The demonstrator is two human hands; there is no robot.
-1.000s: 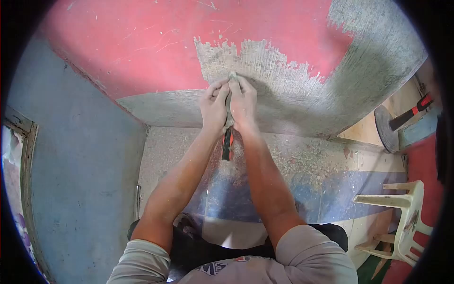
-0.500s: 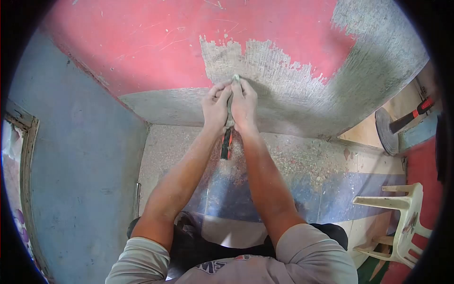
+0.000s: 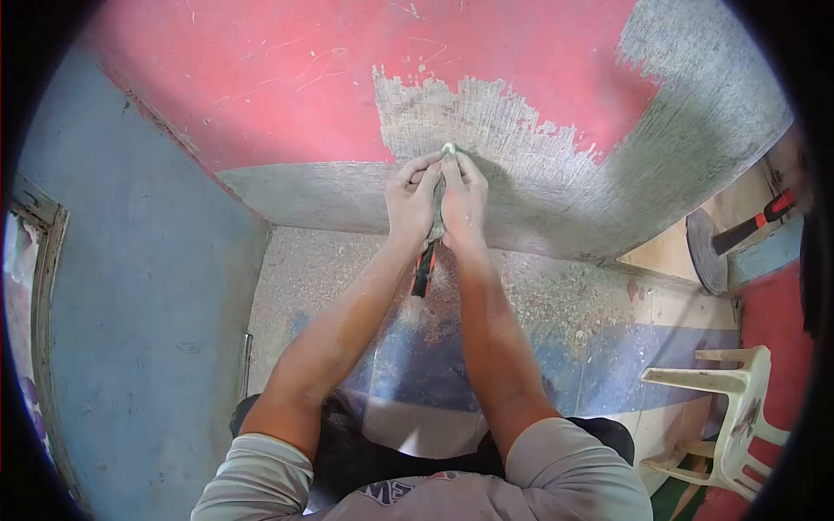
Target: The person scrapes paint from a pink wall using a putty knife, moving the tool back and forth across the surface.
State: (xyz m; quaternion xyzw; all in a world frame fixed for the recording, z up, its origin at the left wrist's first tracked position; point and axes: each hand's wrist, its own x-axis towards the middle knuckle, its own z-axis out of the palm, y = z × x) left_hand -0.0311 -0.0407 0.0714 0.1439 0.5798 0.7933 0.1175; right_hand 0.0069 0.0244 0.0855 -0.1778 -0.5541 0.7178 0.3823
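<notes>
My left hand [image 3: 412,201] and my right hand [image 3: 464,203], both coated in pale dust, are closed side by side in front of the wall. Between them is a tool with a black-and-red handle [image 3: 423,271], which sticks out below my wrists toward me. Its middle is mostly hidden by my palms, so I cannot tell its exact kind. At my fingertips a pale greenish tip [image 3: 448,149] meets the scraped grey patch [image 3: 473,113] of the wall. Pink paint [image 3: 252,87] with a ragged edge surrounds that patch on the left and above.
Paint chips and dust [image 3: 556,295] litter the floor below the wall. A blue wall [image 3: 148,260] closes in on the left. At right stand a cream plastic chair [image 3: 738,382] and a round disc-shaped tool [image 3: 708,252] with a red-and-black handle.
Both hands and the tool have shifted slightly right and down along the scraped patch, still closed together. The view has moved a little too.
</notes>
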